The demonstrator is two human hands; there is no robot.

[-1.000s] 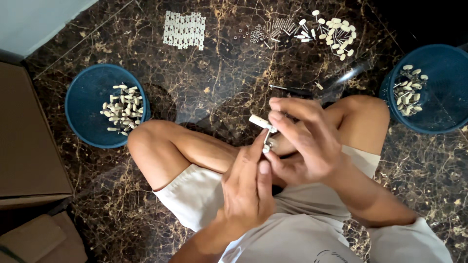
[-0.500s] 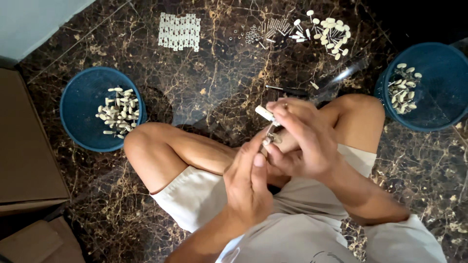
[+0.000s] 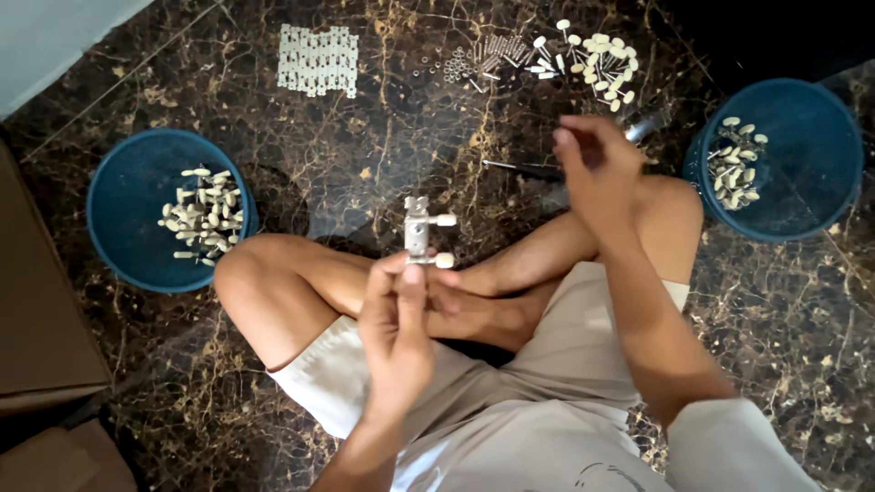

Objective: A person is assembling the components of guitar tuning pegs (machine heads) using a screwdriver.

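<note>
The left hand (image 3: 396,319) had its grip closed on the lower end of a small metal strip (image 3: 416,232), which stood upright just in front of the knees and already carried two cream-coloured knobs (image 3: 444,240) on its right side. The right hand (image 3: 597,169) was lifted further away, over the right knee, fingers half curled and a little blurred; I cannot tell if it held some small piece. By my judgement the work was in its middle part: the blue basin on the left (image 3: 137,196) contained a pile of pale pieces (image 3: 202,217), the blue basin on the right (image 3: 802,128) contained a smaller pile, and much loose material waited on the dark marble floor (image 3: 383,155). There, on the far side, lay a neat block of pale metal strips (image 3: 318,60), a small heap of screws and pins (image 3: 488,56) and a heap of cream knobs (image 3: 597,59). A thin dark tool (image 3: 521,167) lay near the right hand. At the near left, plain brown cardboard boxes (image 3: 41,328) stood, with no label visible
</note>
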